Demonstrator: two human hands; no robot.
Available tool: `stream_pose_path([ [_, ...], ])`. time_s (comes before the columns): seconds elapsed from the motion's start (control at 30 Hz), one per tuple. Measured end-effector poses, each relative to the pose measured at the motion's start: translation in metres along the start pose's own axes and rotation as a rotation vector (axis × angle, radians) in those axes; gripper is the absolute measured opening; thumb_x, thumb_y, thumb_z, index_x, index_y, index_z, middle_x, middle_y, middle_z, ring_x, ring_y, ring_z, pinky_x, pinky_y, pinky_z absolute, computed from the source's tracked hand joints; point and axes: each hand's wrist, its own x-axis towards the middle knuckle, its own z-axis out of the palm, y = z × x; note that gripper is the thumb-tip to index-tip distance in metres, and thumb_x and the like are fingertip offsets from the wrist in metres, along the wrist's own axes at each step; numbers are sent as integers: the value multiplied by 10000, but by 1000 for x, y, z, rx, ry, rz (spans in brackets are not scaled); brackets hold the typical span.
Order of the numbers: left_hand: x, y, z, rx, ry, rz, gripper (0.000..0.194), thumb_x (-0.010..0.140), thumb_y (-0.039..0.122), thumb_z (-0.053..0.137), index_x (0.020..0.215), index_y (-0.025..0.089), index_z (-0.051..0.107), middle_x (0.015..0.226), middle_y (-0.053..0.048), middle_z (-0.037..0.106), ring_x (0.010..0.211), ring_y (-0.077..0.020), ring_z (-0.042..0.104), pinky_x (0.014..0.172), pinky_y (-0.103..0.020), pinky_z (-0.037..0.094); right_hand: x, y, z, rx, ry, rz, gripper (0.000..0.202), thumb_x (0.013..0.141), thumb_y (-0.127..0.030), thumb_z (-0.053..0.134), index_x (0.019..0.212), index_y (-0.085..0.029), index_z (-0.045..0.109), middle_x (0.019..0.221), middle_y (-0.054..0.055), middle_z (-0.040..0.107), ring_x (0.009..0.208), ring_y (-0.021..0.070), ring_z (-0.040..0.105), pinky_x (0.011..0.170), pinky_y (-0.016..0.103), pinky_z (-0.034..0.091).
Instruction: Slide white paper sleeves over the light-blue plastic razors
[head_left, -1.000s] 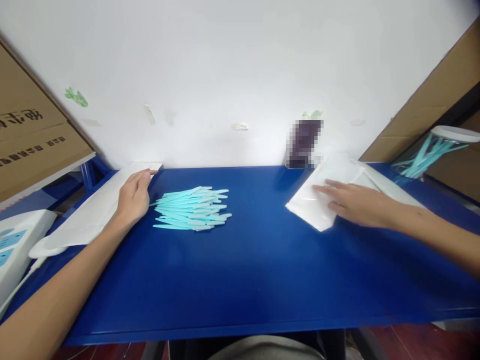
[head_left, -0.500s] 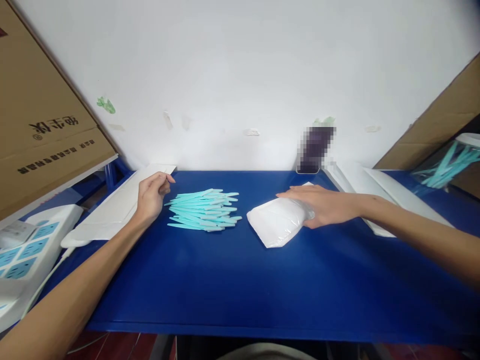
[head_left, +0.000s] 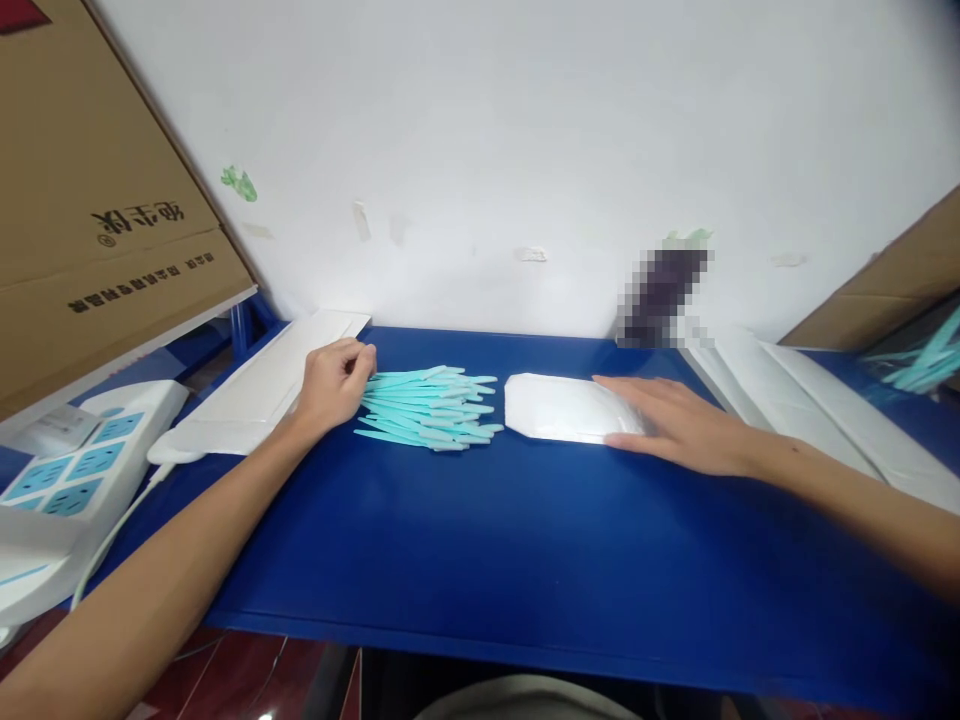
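A bundle of turquoise foam-tipped swab sticks (head_left: 431, 408) lies on the blue table, tips pointing right. My left hand (head_left: 337, 378) is closed beside the thin left ends of the swabs. Its fingertips are hidden, so I cannot tell whether it pinches anything. To the right of the swabs lies a flat white packet (head_left: 559, 408) with a shiny clear-film surface. My right hand (head_left: 667, 420) grips the packet's right end, fingers along the far edge and thumb along the near edge.
White flat sheets (head_left: 262, 375) lie on the table's left, and more white packaging (head_left: 817, 410) on its right. A power strip (head_left: 97, 460) with a cable stands at left, below a cardboard box (head_left: 135, 190). A pixelated dark object (head_left: 660, 300) leans on the wall.
My right hand has turned the white packet so it lies level, its left end nearer the swabs. My left hand has come down to the swabs' left ends. The view has shifted slightly.
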Motion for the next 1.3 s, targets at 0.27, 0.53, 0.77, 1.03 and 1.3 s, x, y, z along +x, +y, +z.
stream_pose_path([
  [0.27, 3, -10, 6, -290, -133, 100, 299, 972, 329, 460, 1063, 199, 713, 1156, -83, 691, 1113, -238, 624, 1017, -399, 488, 14, 1, -3, 61, 137, 10, 657, 976, -679, 339, 1456, -267, 517, 1396, 111, 631, 1225, 360, 616, 988, 519, 508],
  [0.53, -2, -8, 12, -531, 34, 56, 167, 819, 241, 612, 915, 184, 735, 1082, -93, 720, 1056, -240, 664, 879, -359, 561, 54, -60, -70, 21, 84, -108, 600, 952, -686, 404, 1332, -286, 639, 1228, 89, 722, 1054, 353, 675, 829, 445, 510],
  [0.77, 0, -8, 25, -631, -16, -439, 489, 925, 487, 406, 1102, 177, 740, 1259, -90, 728, 1245, -302, 626, 1135, -495, 432, 89, -123, -109, -157, 12, -154, 623, 940, -706, 366, 1209, -247, 689, 999, 122, 732, 886, 312, 677, 709, 385, 446],
  [1.03, 2, -9, 30, -815, -37, -573, 627, 926, 567, 350, 1117, 111, 735, 1252, -137, 734, 1226, -331, 649, 1137, -502, 435, 117, -174, -129, -320, -40, -187, 559, 927, -664, 445, 1133, -217, 709, 976, 126, 721, 886, 319, 688, 754, 410, 462],
  [1.3, 2, -14, 35, -885, -11, -581, 561, 935, 549, 363, 961, 145, 751, 968, -79, 795, 989, -295, 720, 1026, -430, 509, 125, -184, -139, -324, -5, -258, 555, 929, -671, 486, 1150, -213, 707, 1065, 109, 727, 1042, 318, 672, 848, 416, 467],
])
